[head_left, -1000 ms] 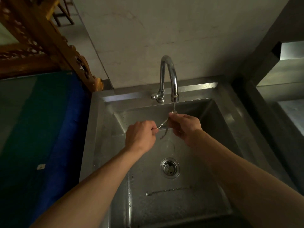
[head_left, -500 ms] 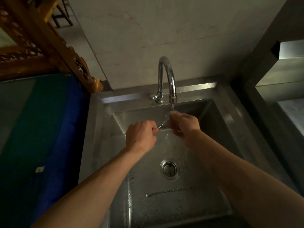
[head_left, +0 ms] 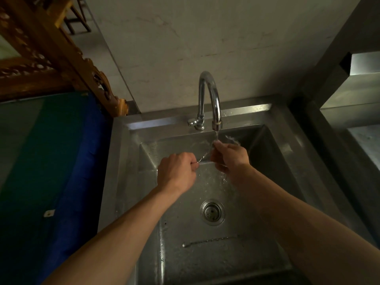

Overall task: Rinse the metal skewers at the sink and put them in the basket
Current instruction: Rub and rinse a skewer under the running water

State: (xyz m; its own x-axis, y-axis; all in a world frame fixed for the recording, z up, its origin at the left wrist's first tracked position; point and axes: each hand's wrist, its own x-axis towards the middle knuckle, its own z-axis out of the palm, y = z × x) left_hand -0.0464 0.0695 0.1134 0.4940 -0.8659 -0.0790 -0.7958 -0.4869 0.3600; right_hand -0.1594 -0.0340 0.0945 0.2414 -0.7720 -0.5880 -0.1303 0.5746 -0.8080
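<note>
In the middle of the frame, the left hand (head_left: 177, 171) and right hand (head_left: 230, 157) both pinch a thin skewer (head_left: 204, 156), now lifted closer under the tap (head_left: 216, 112), so water splashes more and rinsing goes on.

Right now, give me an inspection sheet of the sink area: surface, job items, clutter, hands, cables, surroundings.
Surface: steel sink, wet, water splashing in the basin; drain strainer uncovered.
Job's things: thin metal skewer held between both hands under the running faucet; a second skewer lies flat on the basin floor, nearer the person than the drain. Basket: not seen.
Clutter: nothing seen.
Hands: left hand fisted on one end of the skewer; right hand pinching the other end in the stream.
Cables: nothing seen.
Surroundings: blue and green cloth left of the sink, carved wooden frame behind it, pale wall, steel counter on the right.
</note>
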